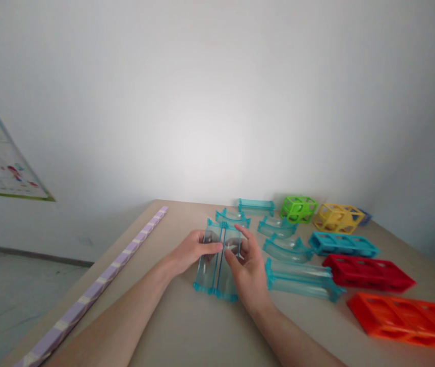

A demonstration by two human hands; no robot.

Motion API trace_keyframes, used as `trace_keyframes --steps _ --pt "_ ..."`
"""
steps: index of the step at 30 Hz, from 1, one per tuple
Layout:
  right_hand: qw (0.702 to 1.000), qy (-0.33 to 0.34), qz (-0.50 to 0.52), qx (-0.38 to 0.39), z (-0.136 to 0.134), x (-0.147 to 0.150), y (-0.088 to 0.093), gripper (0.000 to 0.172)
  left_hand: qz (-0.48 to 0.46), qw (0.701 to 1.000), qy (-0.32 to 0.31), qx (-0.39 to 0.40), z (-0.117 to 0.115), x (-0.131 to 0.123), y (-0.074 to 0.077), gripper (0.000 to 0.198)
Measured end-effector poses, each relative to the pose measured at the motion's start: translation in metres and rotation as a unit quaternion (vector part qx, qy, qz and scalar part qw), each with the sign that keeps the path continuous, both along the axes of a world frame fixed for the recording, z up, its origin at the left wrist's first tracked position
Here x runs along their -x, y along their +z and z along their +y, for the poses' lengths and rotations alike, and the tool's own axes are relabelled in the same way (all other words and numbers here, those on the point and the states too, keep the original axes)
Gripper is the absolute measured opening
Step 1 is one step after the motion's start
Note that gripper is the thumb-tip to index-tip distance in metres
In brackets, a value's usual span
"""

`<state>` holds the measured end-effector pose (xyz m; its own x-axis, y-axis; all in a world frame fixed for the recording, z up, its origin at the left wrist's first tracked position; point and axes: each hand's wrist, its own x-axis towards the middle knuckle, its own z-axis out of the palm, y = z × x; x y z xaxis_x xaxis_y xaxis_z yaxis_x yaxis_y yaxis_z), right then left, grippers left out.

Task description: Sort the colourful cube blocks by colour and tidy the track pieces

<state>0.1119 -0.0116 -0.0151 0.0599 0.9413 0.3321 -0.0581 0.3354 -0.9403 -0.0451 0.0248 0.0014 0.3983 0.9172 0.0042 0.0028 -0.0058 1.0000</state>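
Side by side above the table are two straight, see-through turquoise track pieces, their long edges close together. My left hand [196, 250] is closed on the left track piece [205, 279], with the thumb across its face. The right track piece [225, 285] is in my right hand [250, 267], pinched with the thumb in front and the index finger stretched along its upper end. Some fingers of both hands show only through the clear plastic. Whether the two pieces are joined or only touching, I cannot tell.
Curved turquoise track pieces [286, 250] and a straight one [301, 279] lie right of my hands. Farther right are orange [408, 318], red [368, 273], teal [343, 244], yellow [337, 218] and green [299, 209] frame blocks. A purple-white strip [103, 280] runs along the table's left edge.
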Motion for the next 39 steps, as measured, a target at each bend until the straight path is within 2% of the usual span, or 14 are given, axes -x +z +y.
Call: trace_keyframes --steps 13,17,24,27,33,39 --pt "1.0 0.0 -0.008 0.008 0.0023 -0.0001 -0.0045 0.058 0.018 1.0 0.004 -0.007 -0.0011 0.0027 -0.0008 0.033" --pt "1.0 -0.001 -0.003 0.009 0.0025 -0.0001 -0.0047 0.059 -0.014 0.999 0.017 0.029 -0.0008 0.0013 -0.0023 0.032" --pt "0.999 0.014 0.027 0.041 0.0048 0.0013 -0.0087 0.057 -0.11 0.986 0.082 0.091 -0.0008 0.0002 0.0019 0.03" --pt "0.998 0.026 0.032 0.043 0.0046 0.0016 -0.0074 0.056 -0.092 0.988 0.078 0.097 -0.001 -0.0001 0.003 0.03" --pt "1.0 0.005 0.018 0.023 0.0031 0.0019 -0.0052 0.056 -0.068 0.992 0.072 0.076 0.0015 -0.0002 -0.003 0.03" --pt "1.0 -0.025 -0.018 0.005 0.0045 0.0005 -0.0064 0.059 -0.124 0.988 0.056 0.08 0.0021 0.0019 0.0003 0.037"
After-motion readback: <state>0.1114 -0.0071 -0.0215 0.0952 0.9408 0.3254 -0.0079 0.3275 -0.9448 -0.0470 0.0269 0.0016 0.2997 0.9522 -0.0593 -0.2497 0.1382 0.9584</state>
